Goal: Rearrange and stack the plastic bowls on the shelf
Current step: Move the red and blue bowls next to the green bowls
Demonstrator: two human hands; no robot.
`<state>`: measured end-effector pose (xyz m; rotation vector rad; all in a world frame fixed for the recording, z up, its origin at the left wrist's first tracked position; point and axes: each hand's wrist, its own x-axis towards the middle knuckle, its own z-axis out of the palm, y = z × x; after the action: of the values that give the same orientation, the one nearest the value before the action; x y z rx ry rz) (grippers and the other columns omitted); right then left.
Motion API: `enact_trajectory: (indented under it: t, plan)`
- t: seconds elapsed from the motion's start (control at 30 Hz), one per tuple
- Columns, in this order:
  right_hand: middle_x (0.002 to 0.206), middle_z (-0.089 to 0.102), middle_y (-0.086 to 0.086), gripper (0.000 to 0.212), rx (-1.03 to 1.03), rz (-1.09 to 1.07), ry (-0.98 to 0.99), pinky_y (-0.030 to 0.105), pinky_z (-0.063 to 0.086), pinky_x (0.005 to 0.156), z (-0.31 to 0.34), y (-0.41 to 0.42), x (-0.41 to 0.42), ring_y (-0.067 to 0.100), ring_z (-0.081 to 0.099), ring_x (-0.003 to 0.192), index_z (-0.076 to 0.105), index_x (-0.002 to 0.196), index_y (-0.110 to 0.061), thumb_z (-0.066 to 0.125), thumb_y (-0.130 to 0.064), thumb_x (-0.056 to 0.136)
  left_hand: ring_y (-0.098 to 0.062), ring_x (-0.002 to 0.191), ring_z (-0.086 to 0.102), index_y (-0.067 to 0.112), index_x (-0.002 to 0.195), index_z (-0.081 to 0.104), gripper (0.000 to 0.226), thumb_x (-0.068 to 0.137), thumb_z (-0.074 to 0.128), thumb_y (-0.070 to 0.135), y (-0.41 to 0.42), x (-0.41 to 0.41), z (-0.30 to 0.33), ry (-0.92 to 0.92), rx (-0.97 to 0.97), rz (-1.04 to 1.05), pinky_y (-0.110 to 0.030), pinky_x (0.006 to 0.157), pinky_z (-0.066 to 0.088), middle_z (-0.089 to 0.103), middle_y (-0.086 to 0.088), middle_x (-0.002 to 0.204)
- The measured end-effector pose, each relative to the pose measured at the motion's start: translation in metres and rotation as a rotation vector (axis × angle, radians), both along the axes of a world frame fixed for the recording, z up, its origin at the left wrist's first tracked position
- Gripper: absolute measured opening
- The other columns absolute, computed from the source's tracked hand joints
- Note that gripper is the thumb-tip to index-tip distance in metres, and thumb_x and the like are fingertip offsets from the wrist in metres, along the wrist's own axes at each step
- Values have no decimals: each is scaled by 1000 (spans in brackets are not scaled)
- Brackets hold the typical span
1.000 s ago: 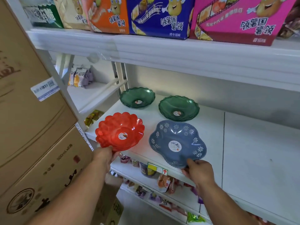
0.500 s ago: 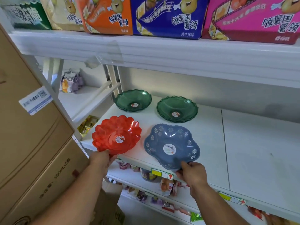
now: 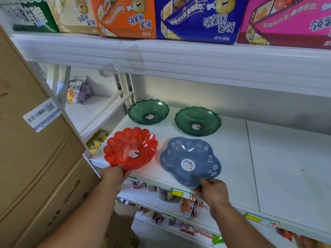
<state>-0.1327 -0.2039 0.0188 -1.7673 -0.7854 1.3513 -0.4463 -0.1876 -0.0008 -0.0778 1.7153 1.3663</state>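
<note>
Head view: little has changed over the last second. At lower centre-left of the frame, the red bowl (image 3: 130, 149) is gripped at its near rim by the left hand (image 3: 114, 176), fingers closed on the scalloped edge, as it was in both earlier frames. The bowl is held at the front left corner of the shelf (image 3: 232, 158), tilted toward the camera and overhanging the front edge; whether its base rests on the shelf cannot be told. At lower centre, the blue bowl (image 3: 190, 161) is pinched at its near rim by the right hand (image 3: 211, 192), thumb on top, and it also overhangs the front edge slightly. Both grips are unchanged from the earlier frames, and the two bowls keep the same placing beside each other, near but apart.

At upper centre, the left green bowl (image 3: 148, 111) and the right green bowl (image 3: 198, 120) are seen at the back of the shelf, untouched; each appears to be a small stack, judging by the doubled rims.

What differs is mostly framing: the shelf and bowls have shifted right in the frame. It is judged that stacking has not yet begun, with both front bowls merely taken in hand.
</note>
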Motion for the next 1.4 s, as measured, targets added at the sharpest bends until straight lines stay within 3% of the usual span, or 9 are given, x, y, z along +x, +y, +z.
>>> enact_trajectory:
  t: [0.13, 0.4, 0.63, 0.73, 0.93, 1.2, 1.27, 1.33, 1.4]
  plan:
    - [73, 73, 23, 19, -7, 3, 2, 61, 57, 79, -3, 2, -3, 43, 72, 82, 67, 75, 8, 66, -10, 82, -23, 59, 74, -1, 112, 62, 24, 103, 42, 7, 2, -7, -4, -26, 8, 10, -38, 63, 60, 74, -17, 94]
    - [69, 75, 17, 18, -26, 19, -1, 55, 59, 81, -8, 4, -8, 34, 75, 75, 69, 74, 4, 66, -10, 84, -25, 76, 72, 1, 102, 62, 10, 93, 59, -2, -3, 4, 3, 49, 67, -28, -30, 67, 60, 72, -16, 94]
    - [75, 75, 22, 15, -45, 20, 1, 56, 59, 80, -8, 5, -12, 36, 75, 77, 68, 80, 8, 63, -5, 84, -26, 78, 72, 2, 115, 61, 21, 94, 59, 1, -2, 2, 2, 63, 44, -65, -31, 70, 60, 71, -15, 97]
    - [86, 73, 28, 16, -62, -10, 43, 49, 61, 80, -8, 5, -12, 36, 75, 80, 64, 90, 15, 60, -1, 88, -26, 79, 72, 3, 114, 62, 20, 95, 60, 7, -1, 1, 3, 54, 17, -74, -32, 72, 59, 72, -14, 96]
    - [87, 73, 24, 18, -63, 20, 29, 47, 61, 80, -10, 3, -11, 38, 73, 86, 65, 80, 1, 59, -7, 95, -27, 82, 72, 3, 117, 60, 23, 96, 60, 8, -1, 0, 4, 37, 23, -81, -33, 73, 60, 71, -16, 103]
    - [88, 75, 19, 19, -84, 102, 17, 38, 62, 75, -7, 0, -8, 32, 74, 88, 65, 86, -6, 59, -20, 97, -28, 87, 71, 4, 130, 54, 33, 100, 55, 17, -4, 7, 11, 1, 27, -5, -33, 70, 59, 67, -16, 118]
    - [87, 75, 16, 19, -88, 119, -4, 40, 62, 77, -3, -4, -4, 30, 74, 87, 66, 85, -8, 60, -22, 97, -28, 102, 68, 7, 131, 52, 35, 99, 55, 22, -9, 16, 21, 63, 3, 0, -32, 73, 57, 64, -15, 127]
    - [85, 74, 14, 20, -75, 116, -82, 42, 62, 76, 1, -8, 4, 28, 74, 81, 66, 85, -9, 59, -24, 96, -30, 119, 58, 10, 138, 44, 43, 98, 55, 24, -17, 27, 32, 155, 7, 101, -36, 88, 51, 56, -12, 136]
    - [80, 74, 10, 22, -26, 107, -209, 42, 60, 71, 4, -9, 15, 24, 72, 74, 66, 83, -11, 58, -27, 95, -33, 111, 58, 10, 131, 47, 41, 94, 60, 17, -23, 42, 38, 344, 20, 26, -42, 91, 49, 57, -13, 129]
